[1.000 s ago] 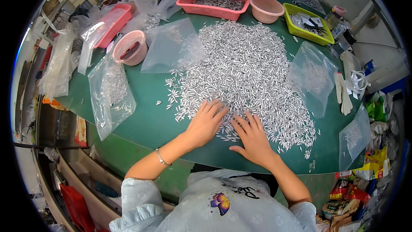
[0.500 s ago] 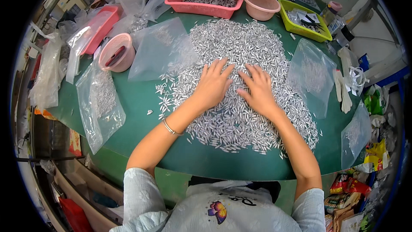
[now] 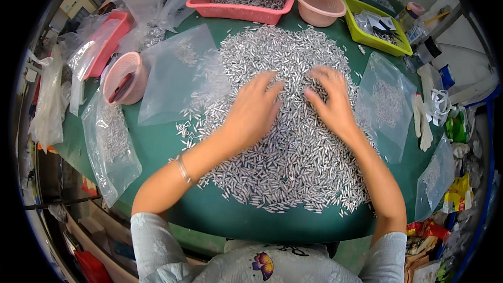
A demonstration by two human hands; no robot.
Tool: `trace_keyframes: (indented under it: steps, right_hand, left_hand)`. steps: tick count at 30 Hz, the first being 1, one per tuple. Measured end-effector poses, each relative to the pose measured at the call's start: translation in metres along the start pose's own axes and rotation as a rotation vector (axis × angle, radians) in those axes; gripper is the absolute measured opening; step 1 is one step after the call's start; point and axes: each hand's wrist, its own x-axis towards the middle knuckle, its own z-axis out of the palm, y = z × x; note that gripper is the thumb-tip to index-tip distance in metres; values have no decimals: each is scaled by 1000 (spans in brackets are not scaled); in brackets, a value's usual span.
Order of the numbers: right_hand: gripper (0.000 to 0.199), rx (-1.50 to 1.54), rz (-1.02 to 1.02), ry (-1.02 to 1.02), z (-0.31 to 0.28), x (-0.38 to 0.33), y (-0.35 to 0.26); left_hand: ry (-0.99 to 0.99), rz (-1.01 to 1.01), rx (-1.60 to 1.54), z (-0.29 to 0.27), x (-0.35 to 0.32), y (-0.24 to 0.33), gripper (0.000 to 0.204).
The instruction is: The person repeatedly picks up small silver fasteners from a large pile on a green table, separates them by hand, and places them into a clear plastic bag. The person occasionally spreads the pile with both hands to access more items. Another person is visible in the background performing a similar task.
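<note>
A broad heap of small silvery metal pieces (image 3: 288, 162), slim and pointed, covers the middle of the green table. Over its left half is my left hand (image 3: 252, 106), fingers bent a little and apart, thumb toward the middle. My right hand (image 3: 332, 99) hovers on or just above the right half, with thumb and fingers spread and slightly blurred. Nothing shows in either hand. How firmly the fingertips touch the pieces cannot be made out. A few looped metal pieces (image 3: 183, 128) lie at the heap's left edge.
Clear plastic bags with small parts lie left (image 3: 112, 141) and right (image 3: 387, 105) of the heap. Behind it stand a red tray (image 3: 196, 2) of metal parts, a pink bowl (image 3: 319, 2) and a yellow-green basket (image 3: 374, 44). A pink cup (image 3: 133, 76) is at left, white gloves (image 3: 422, 120) at right.
My hands have lifted from lying flat on the heap, their fingers now more bent. The right hand has shifted slightly right. The whole view has moved a little.
</note>
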Motion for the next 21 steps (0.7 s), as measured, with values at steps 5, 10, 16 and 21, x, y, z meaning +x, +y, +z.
trace_keyframes:
  steps: [5,10,16,21]
  right_hand:
    - [41,-331,58,72,37,32,49]
    - [48,-418,87,18,41,20,34]
    - [49,-320,149,75,39,23,39]
    - [46,-326,129,71,40,18,37]
  left_hand:
    - [135,-145,44,54,67,-41,42]
    - [17,-78,165,76,43,-35,46]
    - [-18,-59,115,71,50,-21,54]
    - [3,-44,108,71,44,-18,56]
